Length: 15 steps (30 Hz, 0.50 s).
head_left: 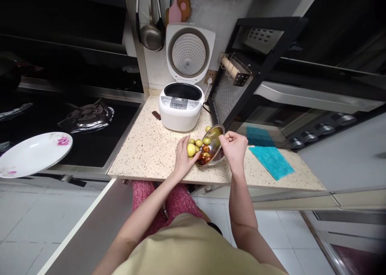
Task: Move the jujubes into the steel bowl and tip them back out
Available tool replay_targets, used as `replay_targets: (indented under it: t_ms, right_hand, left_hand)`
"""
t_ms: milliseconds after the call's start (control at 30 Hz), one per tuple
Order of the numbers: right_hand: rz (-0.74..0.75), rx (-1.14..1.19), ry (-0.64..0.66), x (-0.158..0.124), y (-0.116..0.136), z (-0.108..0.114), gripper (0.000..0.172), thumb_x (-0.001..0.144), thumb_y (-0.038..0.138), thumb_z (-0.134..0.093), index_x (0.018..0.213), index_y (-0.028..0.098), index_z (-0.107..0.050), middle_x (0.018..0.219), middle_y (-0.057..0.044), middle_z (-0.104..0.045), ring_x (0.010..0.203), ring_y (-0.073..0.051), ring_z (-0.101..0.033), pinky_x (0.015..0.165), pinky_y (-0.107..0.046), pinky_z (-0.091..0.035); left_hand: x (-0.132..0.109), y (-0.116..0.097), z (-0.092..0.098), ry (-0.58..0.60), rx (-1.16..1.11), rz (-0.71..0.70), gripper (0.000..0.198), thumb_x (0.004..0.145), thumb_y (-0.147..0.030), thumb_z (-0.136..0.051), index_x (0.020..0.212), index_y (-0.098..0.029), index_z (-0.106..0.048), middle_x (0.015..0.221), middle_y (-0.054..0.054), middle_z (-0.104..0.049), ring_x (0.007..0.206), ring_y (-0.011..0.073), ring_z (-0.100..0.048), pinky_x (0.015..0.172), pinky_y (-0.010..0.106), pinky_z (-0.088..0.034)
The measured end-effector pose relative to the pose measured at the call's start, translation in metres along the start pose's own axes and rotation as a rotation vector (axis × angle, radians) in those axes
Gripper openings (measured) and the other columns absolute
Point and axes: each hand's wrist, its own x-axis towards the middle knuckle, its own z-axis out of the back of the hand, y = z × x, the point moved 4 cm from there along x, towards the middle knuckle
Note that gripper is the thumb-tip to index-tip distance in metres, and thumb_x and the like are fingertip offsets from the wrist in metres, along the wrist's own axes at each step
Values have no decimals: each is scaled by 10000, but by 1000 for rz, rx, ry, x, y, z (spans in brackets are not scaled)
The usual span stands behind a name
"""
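Observation:
A metal bowl (215, 143) is tipped toward the left on the speckled counter, with my right hand (233, 148) closed on its right rim. Several small yellow-green fruits (198, 142) and glossy reddish-brown ones (205, 157) lie at its lowered mouth; they resemble jujubes. A larger yellow fruit (191, 150) sits beside my left hand (182, 156). That hand curves against the left side of the fruit, fingers apart and thumb toward the reddish-brown ones. Behind the bowl, one yellow-green fruit (208, 128) shows by the rim.
A white rice cooker (181, 112) stands behind with its lid (189, 54) raised. On the right lie a turquoise cloth (272, 161) and an oven (313, 106) in a black rack. Left are a gas stove (87, 116) and a floral plate (33, 154). Below, a drawer (87, 230) is pulled out.

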Motion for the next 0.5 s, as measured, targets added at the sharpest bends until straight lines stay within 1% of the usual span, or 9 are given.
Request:
replay_targets:
  t_ms: [100,233,333,400,500]
  right_hand:
    - [19,-54,-11,0,4,3,265,685,300,-574,488,223,-413,464,66,-326,482,-106,-298,522,-268,-274]
    - [40,-133,-39,-1,10,7,267,687,273,-581,488,222,-411,466,61,-350,485,-110,-301,542,-273,-285]
    - [51,-189,-63,-3,12,9,252,692,257,-585,500,223,-426,470,55,-374,492,-118,-309,551,-276,-287]
    - [57,-219,-78,-4,12,9,240,697,253,-589,509,223,-443,478,49,-399,499,-124,-328,557,-277,-291]
    - [64,-252,-92,-7,13,10,238,697,250,-587,515,228,-435,483,42,-417,504,-131,-344,565,-279,-298]
  left_hand:
    - [-1,1,-3,45,17,-14,741,922,-437,-716,1554,-280,-362,1522,162,-425,1442,347,-431,1193,578,-375]
    - [-2,2,-4,60,11,-28,722,923,-456,-716,1539,-267,-391,1528,168,-413,1458,343,-420,1215,570,-365]
    - [-3,1,-6,70,52,-48,658,968,-467,-647,1544,-277,-390,1566,170,-388,1503,349,-376,1227,595,-341]
    - [-5,-2,-8,93,110,-73,626,999,-465,-594,1557,-286,-375,1609,165,-361,1553,357,-306,1248,633,-281]
    - [-7,-7,-12,154,196,-152,673,990,-499,-600,1580,-297,-347,1646,159,-353,1593,370,-238,1268,690,-168]
